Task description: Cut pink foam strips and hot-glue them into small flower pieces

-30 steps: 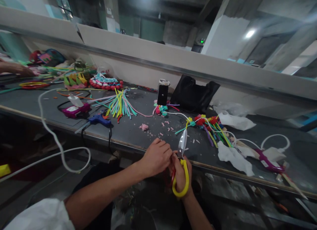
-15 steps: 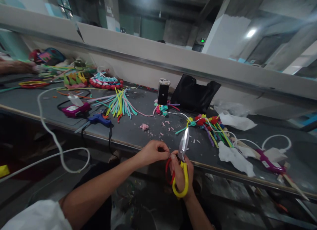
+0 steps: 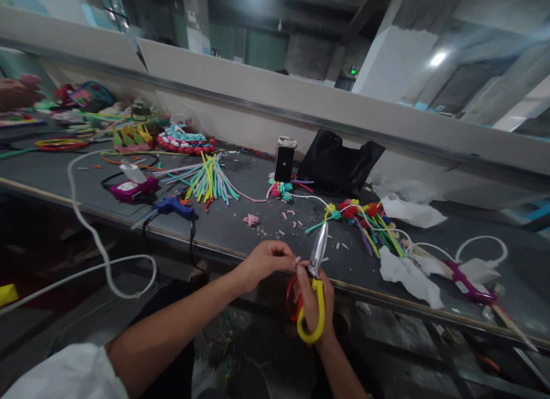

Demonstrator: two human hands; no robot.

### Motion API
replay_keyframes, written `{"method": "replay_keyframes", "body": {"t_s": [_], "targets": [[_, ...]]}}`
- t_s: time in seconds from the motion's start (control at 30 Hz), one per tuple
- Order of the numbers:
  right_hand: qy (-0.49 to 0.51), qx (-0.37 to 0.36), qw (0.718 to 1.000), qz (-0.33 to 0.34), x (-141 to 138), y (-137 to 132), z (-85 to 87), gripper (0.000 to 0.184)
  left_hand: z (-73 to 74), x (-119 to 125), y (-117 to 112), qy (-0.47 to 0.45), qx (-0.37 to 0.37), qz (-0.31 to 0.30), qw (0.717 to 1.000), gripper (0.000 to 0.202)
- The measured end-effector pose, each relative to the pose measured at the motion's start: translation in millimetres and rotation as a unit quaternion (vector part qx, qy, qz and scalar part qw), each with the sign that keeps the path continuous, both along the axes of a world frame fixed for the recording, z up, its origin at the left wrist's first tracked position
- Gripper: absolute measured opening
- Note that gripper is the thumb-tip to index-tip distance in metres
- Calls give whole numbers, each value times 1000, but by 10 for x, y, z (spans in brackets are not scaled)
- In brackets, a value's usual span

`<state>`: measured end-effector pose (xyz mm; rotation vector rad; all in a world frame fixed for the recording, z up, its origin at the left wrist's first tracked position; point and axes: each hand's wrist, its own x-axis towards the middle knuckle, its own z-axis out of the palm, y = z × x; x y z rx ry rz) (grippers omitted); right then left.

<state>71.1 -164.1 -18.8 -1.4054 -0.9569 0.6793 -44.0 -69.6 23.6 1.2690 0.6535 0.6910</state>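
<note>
Right hand (image 3: pixel 311 302) grips red-and-yellow-handled steel scissors (image 3: pixel 318 249), blades together, pointing toward the table. Left hand (image 3: pixel 268 264) pinched at the fingertips just beside, seemingly on a small pale pinkish piece (image 3: pixel 297 260); too small to identify. Step looks like fingering a small part, no cut underway; cutting would call for parting the blades, fingertips clear. Beyond: fuzzy pink flower-like piece (image 3: pixel 251 219), pale pink scraps (image 3: pixel 294 223), dark grey tabletop (image 3: pixel 227 231).

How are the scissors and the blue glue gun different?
The scissors are held in the right hand, while the glue gun lies on the table. The scissors are yellow, red and shiny silver; the glue gun is mostly blue. Both are hand tools.
</note>
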Motion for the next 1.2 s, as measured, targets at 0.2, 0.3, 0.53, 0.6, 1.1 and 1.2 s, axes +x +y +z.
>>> {"method": "replay_keyframes", "body": {"t_s": [0.2, 0.3, 0.53, 0.6, 1.1, 1.2], "targets": [[-134, -16, 990, 44, -110, 10, -111, 26, 61, -12, 65, -110, -35, 121, 986, 7], [-188, -20, 981, 52, -195, 32, -123, 22, 48, 0, 64, -118, -44, 142, 982, 8], [-220, -31, 974, 50, -258, 51, -171, 22, 37, 10, 38, -99, -21, 169, 980, 8], [-231, -37, 971, 45, -248, 48, -180, 23, 42, 5, 38, -97, -12, 173, 980, 7], [-274, -39, 961, 17, -250, 49, -237, 28, 62, 24, 38, -75, 10, 198, 977, 8], [-292, -44, 955, 6, -261, 57, -265, 28, 58, 24, 33, -70, 12, 199, 977, 8]]}}
